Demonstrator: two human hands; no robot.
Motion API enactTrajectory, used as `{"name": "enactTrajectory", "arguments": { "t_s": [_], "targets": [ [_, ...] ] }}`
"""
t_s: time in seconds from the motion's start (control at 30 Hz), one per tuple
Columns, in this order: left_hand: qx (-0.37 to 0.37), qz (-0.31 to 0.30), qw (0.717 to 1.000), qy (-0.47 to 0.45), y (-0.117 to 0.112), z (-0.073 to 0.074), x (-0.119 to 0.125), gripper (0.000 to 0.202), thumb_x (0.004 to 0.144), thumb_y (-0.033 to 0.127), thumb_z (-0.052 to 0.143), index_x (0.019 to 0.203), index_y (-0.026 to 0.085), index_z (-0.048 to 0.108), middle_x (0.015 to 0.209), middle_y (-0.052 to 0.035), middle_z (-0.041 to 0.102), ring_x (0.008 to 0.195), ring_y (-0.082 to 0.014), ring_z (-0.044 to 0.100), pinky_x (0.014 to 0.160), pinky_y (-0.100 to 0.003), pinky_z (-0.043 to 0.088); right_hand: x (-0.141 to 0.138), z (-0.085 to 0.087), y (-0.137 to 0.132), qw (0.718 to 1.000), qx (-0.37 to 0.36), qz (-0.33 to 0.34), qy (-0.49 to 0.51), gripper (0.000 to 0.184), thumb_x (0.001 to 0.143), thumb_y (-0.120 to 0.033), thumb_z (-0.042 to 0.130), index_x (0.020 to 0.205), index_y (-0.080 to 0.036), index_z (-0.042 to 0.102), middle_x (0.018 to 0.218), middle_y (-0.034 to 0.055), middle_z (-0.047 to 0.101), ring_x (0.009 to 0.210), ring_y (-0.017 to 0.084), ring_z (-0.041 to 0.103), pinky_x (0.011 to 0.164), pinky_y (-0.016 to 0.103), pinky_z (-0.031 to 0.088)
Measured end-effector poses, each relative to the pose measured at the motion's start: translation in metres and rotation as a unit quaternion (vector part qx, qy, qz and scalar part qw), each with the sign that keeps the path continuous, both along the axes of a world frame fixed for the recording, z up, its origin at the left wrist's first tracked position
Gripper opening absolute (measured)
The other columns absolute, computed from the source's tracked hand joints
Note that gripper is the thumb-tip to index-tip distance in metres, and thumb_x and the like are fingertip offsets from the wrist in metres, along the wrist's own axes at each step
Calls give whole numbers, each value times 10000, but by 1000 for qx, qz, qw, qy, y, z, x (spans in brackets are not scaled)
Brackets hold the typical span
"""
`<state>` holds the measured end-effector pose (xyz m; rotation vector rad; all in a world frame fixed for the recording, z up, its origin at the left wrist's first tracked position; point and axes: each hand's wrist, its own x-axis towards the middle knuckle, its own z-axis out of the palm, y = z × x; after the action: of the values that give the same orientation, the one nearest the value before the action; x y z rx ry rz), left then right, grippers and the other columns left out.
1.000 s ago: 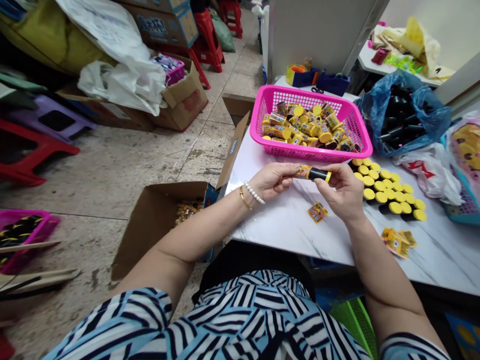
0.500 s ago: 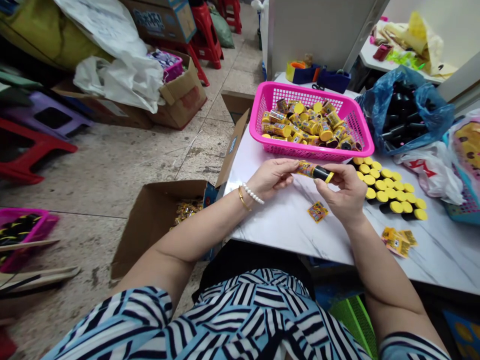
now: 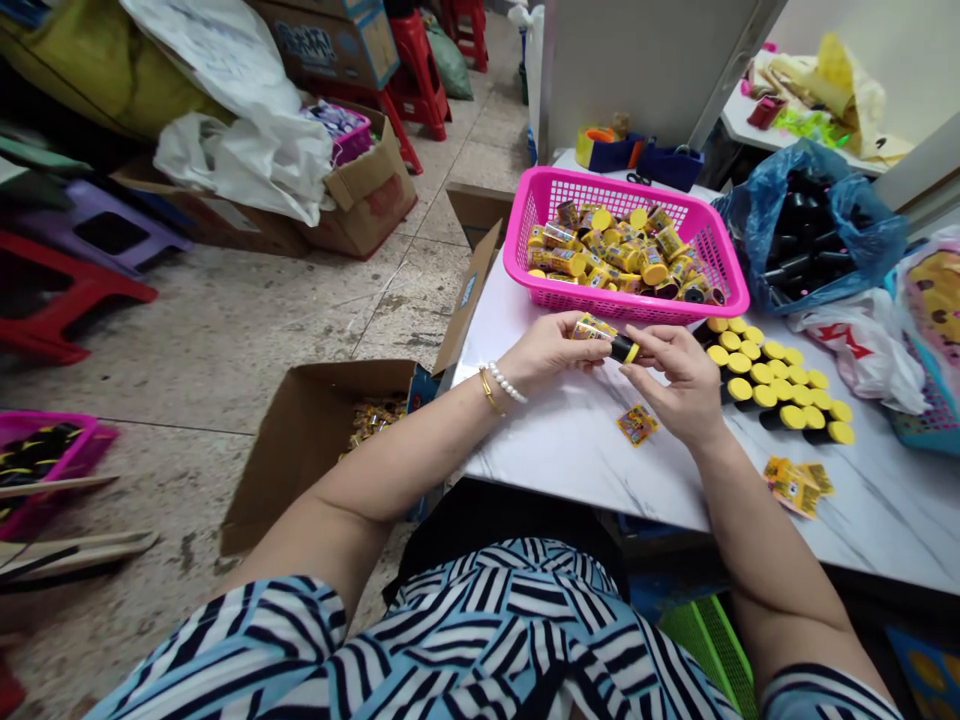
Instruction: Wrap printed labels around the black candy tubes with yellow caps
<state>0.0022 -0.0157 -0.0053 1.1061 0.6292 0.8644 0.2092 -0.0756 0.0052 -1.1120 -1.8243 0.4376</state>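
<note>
Both my hands meet over the white marble table (image 3: pixel 570 450). My left hand (image 3: pixel 551 352) and my right hand (image 3: pixel 675 385) pinch one small black tube with a yellow cap (image 3: pixel 613 343), a yellow printed label wrapped round its left end. A loose yellow label (image 3: pixel 636 424) lies on the table just below my right hand. Right of my right hand stand several black tubes with yellow caps (image 3: pixel 776 390) in rows. Behind the hands a pink basket (image 3: pixel 540 205) holds several labelled tubes.
A blue bag of black tubes (image 3: pixel 814 235) and a white bag (image 3: pixel 862 345) sit at the table's right. More labels (image 3: pixel 795 482) lie near the front edge. An open cardboard box (image 3: pixel 315 430) with labels stands on the floor at left, with stools and boxes beyond.
The tube has slid left into my left hand's fingers, so less of its black body shows. Both hands stay together over the table.
</note>
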Motion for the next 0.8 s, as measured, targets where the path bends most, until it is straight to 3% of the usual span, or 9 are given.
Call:
{"name": "enactTrajectory", "arguments": {
  "t_s": [0.1,0.2,0.3,0.43,0.53,0.63,0.73,0.8],
  "targets": [
    [13,-18,1000,22,0,-1,2,468,635,385,986,861,102,689,732,-20,675,643,-104,629,634,-220,497,-3,-2,-2,1000,23,-5,-10,500,907,-268,735,1399,-301,654,1141,59,727,931,202,742,872,398,666],
    [-40,-51,998,19,-4,3,4,521,629,435,986,919,104,707,798,-46,706,662,-113,651,626,-221,513,-4,-3,-1,996,57,-31,-54,351,904,-263,726,1254,-261,703,1068,61,766,904,216,746,867,413,654],
    [-102,-32,994,-10,-3,6,1,614,697,558,923,1088,137,708,990,-98,749,695,-132,686,606,-242,534,0,0,1,990,97,-58,-79,260,902,-256,718,1162,-256,716,1078,73,783,949,244,751,894,447,647],
    [-76,-3,997,-5,0,7,-3,560,684,503,945,1012,109,721,918,-85,744,629,-98,630,561,-214,478,2,1,1,986,121,-49,-101,219,904,-241,709,1119,-275,731,1112,78,793,1068,278,746,975,500,629],
    [-10,3,1000,24,-2,6,-1,459,696,406,953,964,98,744,837,-54,732,633,-82,609,596,-205,464,-2,-6,-1,994,71,-51,-59,229,893,-283,756,1121,-273,752,1079,72,794,979,256,754,931,475,644],
    [37,8,998,43,-3,5,2,437,724,436,934,939,104,749,743,-27,706,617,-84,604,601,-201,471,-7,-14,0,996,-44,-32,69,274,866,-366,814,1110,-252,761,1013,57,797,890,228,764,887,441,664],
    [32,-15,997,62,-2,2,4,503,736,559,898,845,104,712,673,-35,685,551,-91,603,538,-196,467,-5,-18,6,976,-136,25,170,408,823,-426,859,1180,-260,753,1045,47,787,912,210,764,913,425,664],
    [2,-51,997,60,-2,0,4,563,741,638,864,849,115,684,678,-48,696,504,-96,600,483,-197,460,0,-17,11,967,-160,76,181,455,810,-417,871,1232,-292,757,1134,45,761,965,201,755,919,407,661]
  ]
}}
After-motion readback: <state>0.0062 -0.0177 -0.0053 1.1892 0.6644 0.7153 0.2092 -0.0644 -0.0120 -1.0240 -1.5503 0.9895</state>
